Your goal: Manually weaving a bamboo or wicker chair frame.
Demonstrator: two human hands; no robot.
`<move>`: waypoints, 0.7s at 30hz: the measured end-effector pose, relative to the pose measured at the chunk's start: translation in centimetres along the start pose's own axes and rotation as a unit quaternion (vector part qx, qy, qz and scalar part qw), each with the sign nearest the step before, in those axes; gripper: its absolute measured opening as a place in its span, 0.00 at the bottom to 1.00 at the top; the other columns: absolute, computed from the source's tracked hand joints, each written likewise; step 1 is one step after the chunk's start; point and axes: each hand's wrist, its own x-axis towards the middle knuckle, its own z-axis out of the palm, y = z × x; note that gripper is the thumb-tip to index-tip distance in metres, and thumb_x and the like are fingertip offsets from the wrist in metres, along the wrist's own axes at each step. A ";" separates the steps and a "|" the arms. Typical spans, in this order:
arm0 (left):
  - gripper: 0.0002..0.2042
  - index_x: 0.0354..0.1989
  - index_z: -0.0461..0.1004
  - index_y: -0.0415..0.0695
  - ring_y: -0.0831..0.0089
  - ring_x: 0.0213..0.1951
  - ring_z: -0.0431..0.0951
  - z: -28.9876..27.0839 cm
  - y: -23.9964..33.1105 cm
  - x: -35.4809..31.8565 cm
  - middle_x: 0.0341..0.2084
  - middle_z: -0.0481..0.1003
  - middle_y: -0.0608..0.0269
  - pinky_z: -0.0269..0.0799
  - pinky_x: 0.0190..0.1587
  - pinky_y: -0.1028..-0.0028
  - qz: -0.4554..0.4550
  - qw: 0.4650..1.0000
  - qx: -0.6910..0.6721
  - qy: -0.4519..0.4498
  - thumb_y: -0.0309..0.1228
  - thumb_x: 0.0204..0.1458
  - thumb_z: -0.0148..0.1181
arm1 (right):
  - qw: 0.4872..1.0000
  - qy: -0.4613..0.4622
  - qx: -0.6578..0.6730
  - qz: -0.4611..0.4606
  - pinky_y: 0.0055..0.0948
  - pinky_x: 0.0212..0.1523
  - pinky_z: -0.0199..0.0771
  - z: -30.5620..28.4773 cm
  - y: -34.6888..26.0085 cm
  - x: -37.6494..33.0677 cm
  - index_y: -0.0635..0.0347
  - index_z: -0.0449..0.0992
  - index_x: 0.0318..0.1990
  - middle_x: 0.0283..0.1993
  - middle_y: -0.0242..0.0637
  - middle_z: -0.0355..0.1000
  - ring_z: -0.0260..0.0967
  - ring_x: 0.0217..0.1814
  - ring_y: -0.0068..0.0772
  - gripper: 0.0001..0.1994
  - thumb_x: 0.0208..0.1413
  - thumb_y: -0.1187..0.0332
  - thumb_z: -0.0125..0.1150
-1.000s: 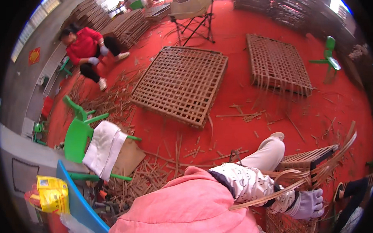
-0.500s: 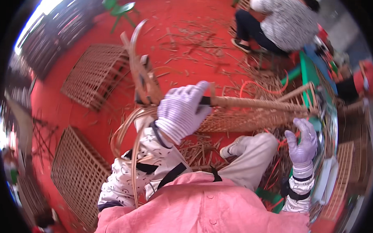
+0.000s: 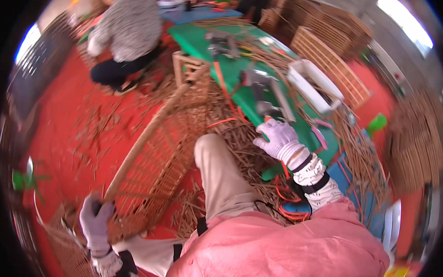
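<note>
A long woven wicker basket frame leans across the space in front of me, its wrapped rim running up and to the right. At its near left corner my left hand, in a pale lilac glove, is closed around the rim. My right hand, gloved likewise, reaches over the edge of a green table with its fingers apart and holding nothing. Just beyond its fingertips lies a grey metal nail gun, blurred by motion. A second, similar tool lies farther back on the table.
A white tray and many thin cane strips lie on the right. Orange hose hangs off the table. Cane scraps cover the red floor. A person crouches at far left. Stacked woven panels stand right.
My view has swung to the right, bringing the table into the middle. My right hand has moved over the table beside the nail gun. The left hand stays on the basket frame.
</note>
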 end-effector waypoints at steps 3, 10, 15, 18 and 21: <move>0.13 0.38 0.69 0.38 0.85 0.24 0.66 -1.2 0.3 -0.6 0.22 0.66 0.73 0.62 0.27 0.84 0.055 0.998 0.008 0.012 0.16 0.42 0.57 | 0.993 0.001 -0.027 0.116 0.39 0.44 0.68 -2.1 4.1 -1.8 0.52 0.73 0.41 0.42 0.41 0.70 0.68 0.45 0.43 0.19 0.44 0.52 0.61; 0.11 0.29 0.76 0.40 0.67 0.28 0.77 1.4 0.7 -1.1 0.27 0.76 0.58 0.72 0.32 0.74 0.253 0.959 0.111 0.057 0.21 0.33 0.66 | 0.951 -0.079 0.039 0.298 0.37 0.62 0.56 -1.1 18.8 -8.9 0.62 0.60 0.58 0.58 0.48 0.60 0.53 0.63 0.42 0.48 0.23 0.53 0.73; 0.12 0.31 0.76 0.43 0.62 0.32 0.77 -0.7 1.4 -3.8 0.30 0.76 0.60 0.74 0.34 0.70 0.364 0.881 0.287 0.097 0.29 0.35 0.68 | 0.926 -0.234 0.059 0.292 0.31 0.56 0.62 3.6 29.0 -5.5 0.66 0.62 0.52 0.52 0.48 0.64 0.62 0.56 0.44 0.53 0.12 0.45 0.76; 0.12 0.31 0.76 0.43 0.62 0.33 0.77 -1.0 2.8 -4.6 0.31 0.76 0.60 0.74 0.35 0.70 0.308 0.913 0.257 0.073 0.33 0.39 0.66 | 0.922 -0.280 0.039 0.264 0.30 0.38 0.71 -0.8 23.9 -3.5 0.64 0.68 0.38 0.31 0.34 0.70 0.69 0.34 0.31 0.31 0.23 0.60 0.76; 0.13 0.32 0.77 0.44 0.64 0.32 0.77 -0.2 2.9 -3.4 0.30 0.76 0.60 0.74 0.34 0.71 0.300 0.930 0.200 0.068 0.40 0.44 0.63 | 0.934 -0.189 0.087 0.291 0.38 0.34 0.74 1.6 28.2 -4.8 0.67 0.72 0.38 0.32 0.48 0.73 0.72 0.33 0.46 0.21 0.34 0.68 0.69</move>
